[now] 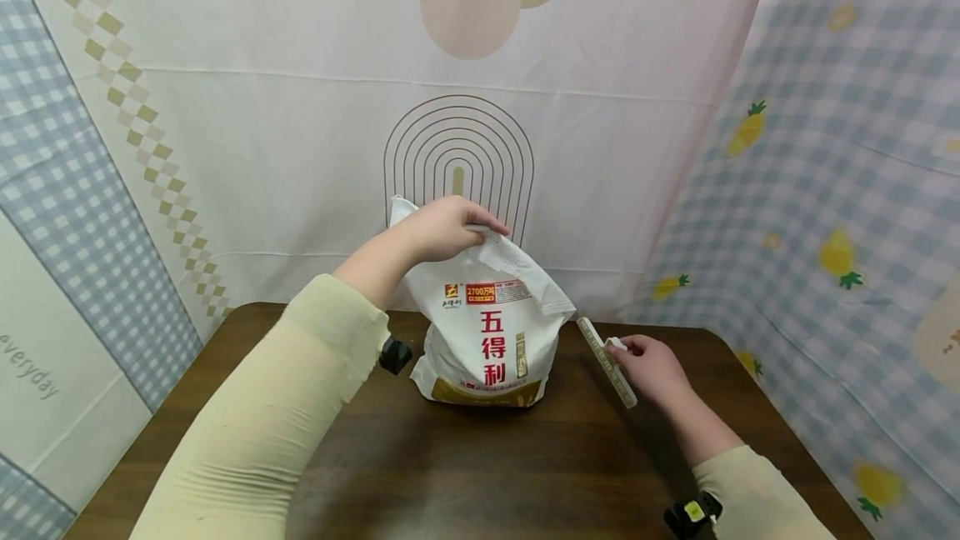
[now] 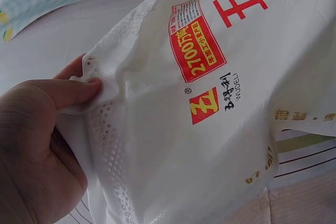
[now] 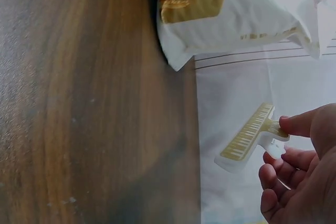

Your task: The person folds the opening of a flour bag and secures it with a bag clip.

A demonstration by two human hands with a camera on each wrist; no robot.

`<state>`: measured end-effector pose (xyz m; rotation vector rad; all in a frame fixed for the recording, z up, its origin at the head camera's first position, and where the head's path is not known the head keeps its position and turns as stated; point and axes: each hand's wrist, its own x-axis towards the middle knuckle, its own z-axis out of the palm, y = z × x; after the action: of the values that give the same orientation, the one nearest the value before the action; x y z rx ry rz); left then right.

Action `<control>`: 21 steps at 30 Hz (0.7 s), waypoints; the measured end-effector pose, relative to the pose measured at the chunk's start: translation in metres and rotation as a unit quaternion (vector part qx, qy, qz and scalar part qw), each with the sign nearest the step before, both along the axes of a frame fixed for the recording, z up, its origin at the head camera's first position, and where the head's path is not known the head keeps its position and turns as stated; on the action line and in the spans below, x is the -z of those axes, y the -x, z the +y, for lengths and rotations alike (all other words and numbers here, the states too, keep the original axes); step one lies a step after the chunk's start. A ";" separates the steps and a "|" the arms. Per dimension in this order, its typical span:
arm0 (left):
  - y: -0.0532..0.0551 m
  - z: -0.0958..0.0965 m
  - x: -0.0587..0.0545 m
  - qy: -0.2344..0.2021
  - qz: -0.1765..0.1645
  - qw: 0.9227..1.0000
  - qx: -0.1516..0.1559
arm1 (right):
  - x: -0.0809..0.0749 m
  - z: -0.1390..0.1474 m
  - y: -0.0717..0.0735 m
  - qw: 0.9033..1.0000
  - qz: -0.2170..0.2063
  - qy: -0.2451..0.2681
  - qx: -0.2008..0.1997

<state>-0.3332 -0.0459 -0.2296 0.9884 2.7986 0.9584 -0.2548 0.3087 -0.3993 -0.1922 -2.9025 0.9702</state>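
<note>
A white flour bag (image 1: 480, 323) with red lettering and a gold base stands upright on the brown wooden table (image 1: 480, 473). My left hand (image 1: 442, 227) grips its top edge; in the left wrist view the thumb of that hand (image 2: 37, 135) presses the perforated strip along the folded bag mouth (image 2: 107, 129). To the right of the bag, my right hand (image 1: 656, 369) pinches a bag clip (image 1: 607, 363) by its handles, above the table. The clip (image 3: 247, 137) is white and gold with a long bar, as the right wrist view shows.
Behind the table hangs a pale cloth (image 1: 300, 148) with printed arches and circles. Blue checked cloths with a fruit print (image 1: 810, 190) close off the right side, and another checked cloth (image 1: 52, 132) hangs at left.
</note>
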 end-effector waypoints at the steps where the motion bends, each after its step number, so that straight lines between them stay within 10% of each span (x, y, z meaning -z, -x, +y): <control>1: 0.000 0.000 0.000 0.000 -0.001 1.000 -0.001 | -0.002 -0.001 0.000 1.000 0.003 0.000 -0.001; 21: 0.000 -0.001 0.001 0.000 -0.007 1.000 -0.007 | -0.028 -0.018 0.000 0.990 0.141 0.028 -0.005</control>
<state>-0.3337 -0.0466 -0.2307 0.9593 2.7991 0.9620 -0.2546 0.2904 -0.3718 -0.0396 -2.6235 0.9904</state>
